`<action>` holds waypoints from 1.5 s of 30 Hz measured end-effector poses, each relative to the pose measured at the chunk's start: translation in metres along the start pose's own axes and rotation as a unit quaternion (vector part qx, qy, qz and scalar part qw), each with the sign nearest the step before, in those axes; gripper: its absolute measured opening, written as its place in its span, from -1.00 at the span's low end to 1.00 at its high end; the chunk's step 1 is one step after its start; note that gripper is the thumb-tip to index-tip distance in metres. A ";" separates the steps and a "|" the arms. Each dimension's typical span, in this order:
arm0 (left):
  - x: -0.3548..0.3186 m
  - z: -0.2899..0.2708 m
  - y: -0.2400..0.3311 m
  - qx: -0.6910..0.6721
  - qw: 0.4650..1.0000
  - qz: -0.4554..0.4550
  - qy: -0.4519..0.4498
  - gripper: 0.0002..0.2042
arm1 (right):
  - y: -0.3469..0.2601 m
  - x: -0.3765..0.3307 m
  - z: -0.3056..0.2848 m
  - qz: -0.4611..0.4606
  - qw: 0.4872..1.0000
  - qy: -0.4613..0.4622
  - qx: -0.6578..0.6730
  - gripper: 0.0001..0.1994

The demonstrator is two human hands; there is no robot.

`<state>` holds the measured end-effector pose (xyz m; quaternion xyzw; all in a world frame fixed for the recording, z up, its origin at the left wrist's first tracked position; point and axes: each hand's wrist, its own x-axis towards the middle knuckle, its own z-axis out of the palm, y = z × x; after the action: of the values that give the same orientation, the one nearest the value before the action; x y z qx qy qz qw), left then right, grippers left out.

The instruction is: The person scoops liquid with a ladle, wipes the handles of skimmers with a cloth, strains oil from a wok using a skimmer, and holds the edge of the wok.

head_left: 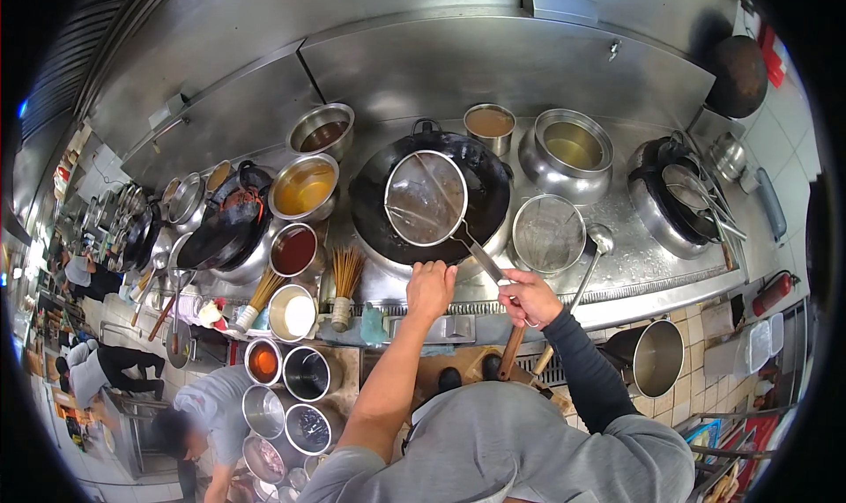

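Observation:
My right hand [531, 299] is closed round the handle of a round wire-mesh strainer [426, 195]. The strainer's bowl hangs over a large black wok [493, 164] on the range in front of me. At the wok's near rim, my left hand [430, 287] has its fingers curled over the edge. To the right of the wok, a second mesh strainer [548, 233] lies on the steel top. Beside it rests a ladle [600, 240], its long handle running down past my right hand.
Pots of liquid flank the wok: a yellow one [304, 186], a dark red one [293, 249] and a wide-bellied steel pot [568, 155]. Bamboo brushes [346, 278] stand at the near left. Another wok [656, 186] is at right. A co-worker [211, 415] bends at lower left.

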<state>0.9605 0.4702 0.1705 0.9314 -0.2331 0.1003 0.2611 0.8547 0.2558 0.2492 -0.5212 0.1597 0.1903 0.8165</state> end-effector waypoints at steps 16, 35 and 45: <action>-0.001 0.007 -0.011 0.033 0.999 0.019 -0.013 -0.69 | -0.105 0.075 -0.072 -0.426 0.648 0.387 -0.498 -0.57; 0.007 0.011 -0.002 0.013 0.999 0.037 -0.005 -0.69 | -0.030 0.149 -0.179 -0.333 0.684 0.408 -0.505 -0.57; 0.001 0.007 -0.009 -0.009 1.000 0.022 0.008 -0.67 | 0.125 -0.004 -0.074 -0.216 0.928 0.304 -0.019 -0.81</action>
<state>0.9664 0.4733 0.1611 0.9229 -0.2524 0.1112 0.2688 0.7869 0.2359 0.1229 -0.5910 0.2803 -0.1556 0.7402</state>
